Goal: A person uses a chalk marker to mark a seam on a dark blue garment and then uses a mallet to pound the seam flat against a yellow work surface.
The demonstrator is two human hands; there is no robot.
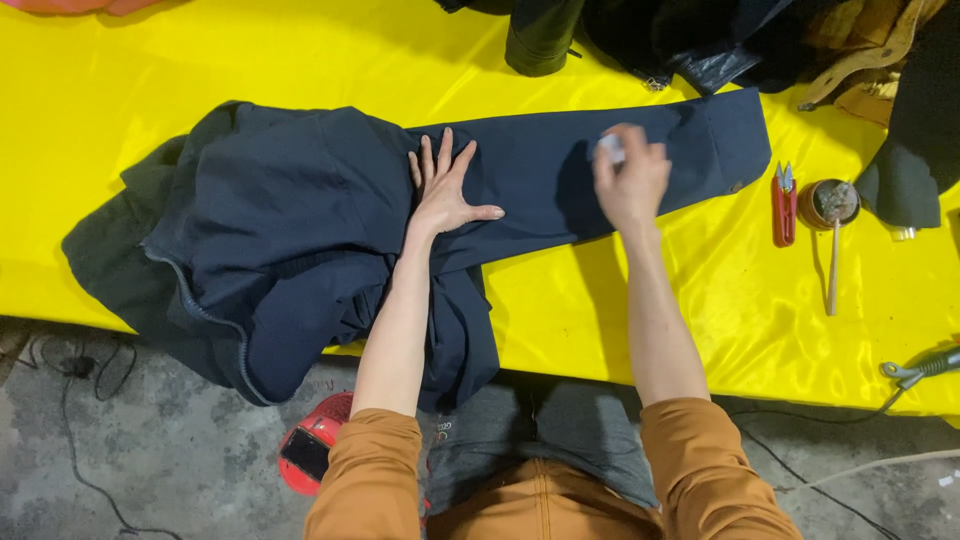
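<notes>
2 hands work a navy jacket (pixel 300 230) on the yellow table (pixel 120 110). Left hand (pixel 445 190), fingers spread, pins the sleeve; right hand (pixel 630 180) pinches a small pale object (pixel 610 148). Risk: satin lets fabric slide if the pinning pressure eases.

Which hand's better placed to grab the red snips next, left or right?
Right, probably. The right hand is over the sleeve end of the navy jacket, nearer the red snips, though its fingers hold a small white piece. The left hand lies flat, pressing the jacket.
</notes>
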